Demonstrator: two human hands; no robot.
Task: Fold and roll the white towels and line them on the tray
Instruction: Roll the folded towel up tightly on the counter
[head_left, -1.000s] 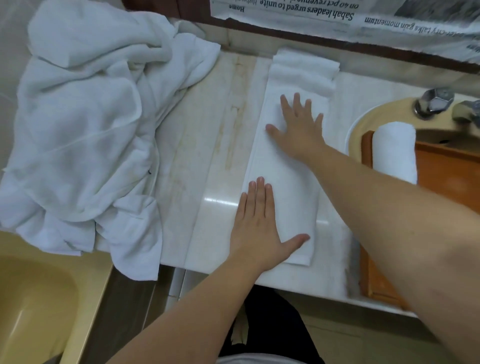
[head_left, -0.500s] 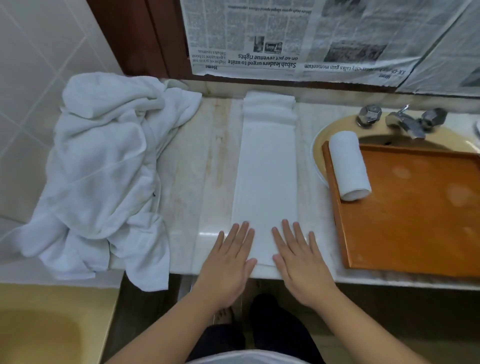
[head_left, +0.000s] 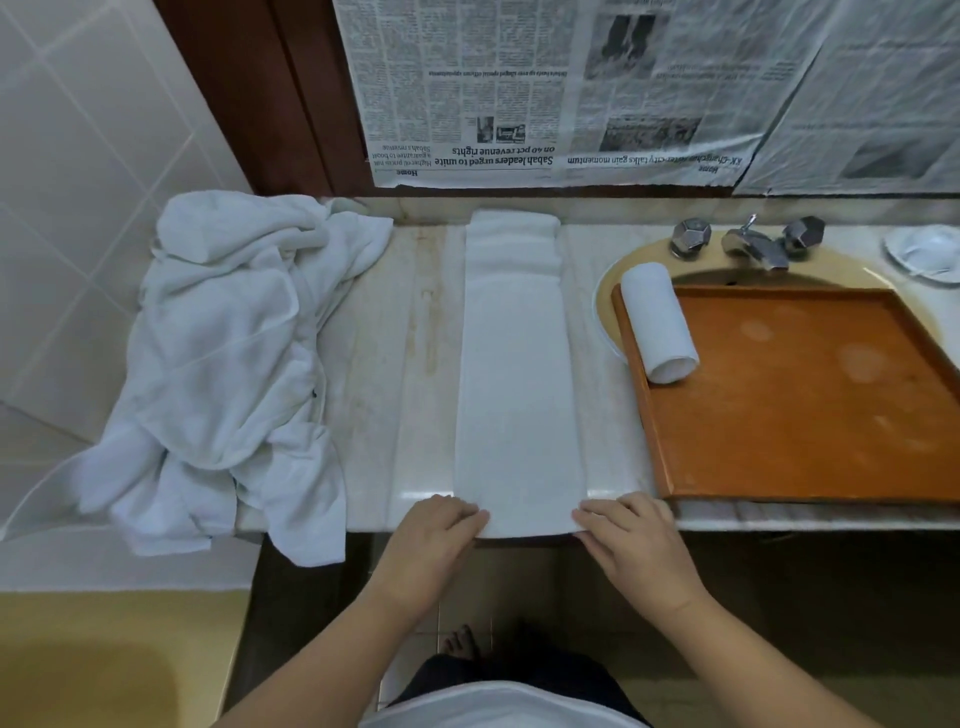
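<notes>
Hands first: my left hand (head_left: 434, 540) and right hand (head_left: 626, 535) each pinch a near corner of the folded white towel (head_left: 519, 395), fingers curled onto its edge at the counter (head_left: 410, 364) lip. I see the towel as a long strip, its long axis running straight away from me, far end bunched in folds against the back wall. To its right, an orange tray (head_left: 810, 405) carries one rolled towel (head_left: 658, 322) along its left rim, lying over a sink (head_left: 613, 291) with chrome taps (head_left: 748, 241). Left, a crumpled towel pile (head_left: 228, 364). Beyond, newspaper (head_left: 597, 93) covers the wall.
</notes>
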